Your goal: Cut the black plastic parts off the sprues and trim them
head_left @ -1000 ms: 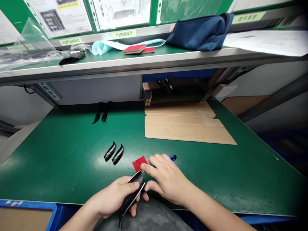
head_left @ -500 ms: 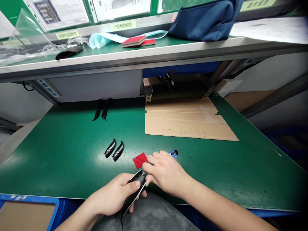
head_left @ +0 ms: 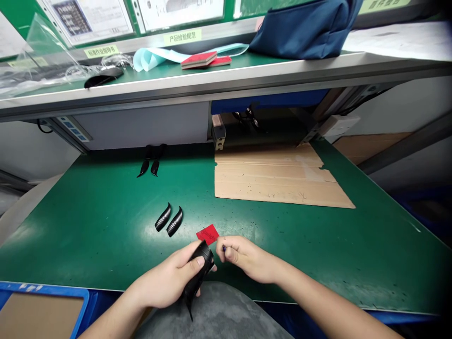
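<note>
My left hand (head_left: 169, 282) grips a curved glossy black plastic part (head_left: 198, 273) at the near edge of the green bench mat (head_left: 99, 235). My right hand (head_left: 243, 258) is closed beside it, fingers curled around a small blue tool of which only a bit shows by the fingertips. A small red pad (head_left: 207, 234) lies on the mat just beyond both hands. Two black curved parts (head_left: 168, 220) lie side by side to the left of the pad.
Another pair of black parts (head_left: 149, 167) sits at the back of the mat. A flattened cardboard sheet (head_left: 278, 179) covers the right rear. The shelf above holds a navy bag (head_left: 303, 28), red pads (head_left: 205, 59) and plastic wrap. A blue bin corner (head_left: 42, 306) is at bottom left.
My right hand has curled into a fist and pulled toward me, hiding the blue tool that stuck out before. The black part in my left hand has turned to a steeper angle.
</note>
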`<state>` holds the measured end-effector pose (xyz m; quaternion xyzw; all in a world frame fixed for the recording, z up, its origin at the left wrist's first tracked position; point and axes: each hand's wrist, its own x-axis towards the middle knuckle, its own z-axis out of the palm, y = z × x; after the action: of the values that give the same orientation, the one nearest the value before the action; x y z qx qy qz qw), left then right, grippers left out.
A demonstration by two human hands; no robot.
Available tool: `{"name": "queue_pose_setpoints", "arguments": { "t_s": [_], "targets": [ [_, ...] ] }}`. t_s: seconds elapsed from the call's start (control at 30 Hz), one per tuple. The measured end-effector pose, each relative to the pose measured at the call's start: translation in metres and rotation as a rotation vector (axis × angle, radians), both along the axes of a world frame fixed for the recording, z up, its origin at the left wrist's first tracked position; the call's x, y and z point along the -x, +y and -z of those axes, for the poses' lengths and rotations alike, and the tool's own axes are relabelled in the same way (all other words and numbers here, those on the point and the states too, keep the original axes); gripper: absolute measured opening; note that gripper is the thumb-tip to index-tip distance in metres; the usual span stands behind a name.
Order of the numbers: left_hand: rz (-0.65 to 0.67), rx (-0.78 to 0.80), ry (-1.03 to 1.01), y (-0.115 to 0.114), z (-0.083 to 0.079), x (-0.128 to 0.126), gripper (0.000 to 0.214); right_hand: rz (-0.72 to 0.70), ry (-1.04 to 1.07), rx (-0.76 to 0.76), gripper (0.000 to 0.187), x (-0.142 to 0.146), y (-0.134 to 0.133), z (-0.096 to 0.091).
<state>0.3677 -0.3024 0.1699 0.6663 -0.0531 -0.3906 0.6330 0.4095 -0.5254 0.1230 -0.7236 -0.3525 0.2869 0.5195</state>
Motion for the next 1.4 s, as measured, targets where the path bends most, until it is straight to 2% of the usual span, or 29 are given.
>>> {"name": "queue_pose_setpoints", "arguments": {
  "t_s": [0.07,0.13,0.2,0.3,0.43,0.6,0.77,0.9,0.97,1.07,1.17,1.23,1.27,1.37,1.4],
  "targets": [
    [-0.080,0.078,0.071,0.001,0.007,0.001,0.048,0.143,-0.173,0.106,0.052,0.005,0.000,0.004],
    [-0.154,0.098,0.117,0.000,0.014,0.003,0.051,0.229,-0.411,0.267,0.050,0.010,0.003,0.007],
    [-0.223,0.096,0.152,-0.002,0.019,0.006,0.050,0.234,-0.610,0.414,0.053,0.014,0.006,0.007],
    [-0.306,0.096,0.183,-0.005,0.021,0.009,0.045,0.243,-0.790,0.554,0.058,0.016,0.011,0.006],
    [-0.333,0.045,0.147,-0.007,0.014,0.011,0.043,0.292,-0.905,0.660,0.059,0.017,0.014,0.000],
    [-0.383,0.027,0.065,-0.012,0.008,0.014,0.041,0.291,-0.986,0.647,0.051,0.020,0.015,-0.005],
    [-0.355,-0.055,-0.047,-0.016,0.005,0.017,0.041,0.262,-0.982,0.635,0.043,0.021,0.017,-0.006],
    [-0.336,-0.095,-0.099,-0.017,0.004,0.019,0.039,0.182,-0.868,0.652,0.042,0.016,0.018,-0.009],
    [-0.329,-0.120,-0.106,-0.016,0.004,0.020,0.040,0.101,-0.715,0.593,0.045,0.011,0.016,-0.008],
    [-0.324,-0.144,-0.076,-0.015,0.003,0.023,0.043,-0.048,-0.344,0.353,0.050,0.003,0.007,-0.004],
    [-0.328,-0.162,-0.067,-0.013,0.002,0.025,0.045,-0.123,0.006,0.141,0.060,0.001,-0.002,0.005],
    [-0.325,-0.170,-0.055,-0.012,0.003,0.025,0.047,-0.067,0.076,0.122,0.060,0.005,-0.007,0.011],
    [-0.321,-0.170,-0.054,-0.012,0.003,0.025,0.046,0.025,0.026,0.163,0.056,0.009,-0.008,0.013],
    [-0.294,-0.155,-0.092,-0.009,0.007,0.021,0.041,0.383,-0.255,0.281,0.033,0.022,-0.007,0.010],
    [-0.275,-0.145,-0.096,-0.008,0.008,0.020,0.041,0.434,-0.362,0.286,0.027,0.027,-0.005,0.006]
  ]
}}
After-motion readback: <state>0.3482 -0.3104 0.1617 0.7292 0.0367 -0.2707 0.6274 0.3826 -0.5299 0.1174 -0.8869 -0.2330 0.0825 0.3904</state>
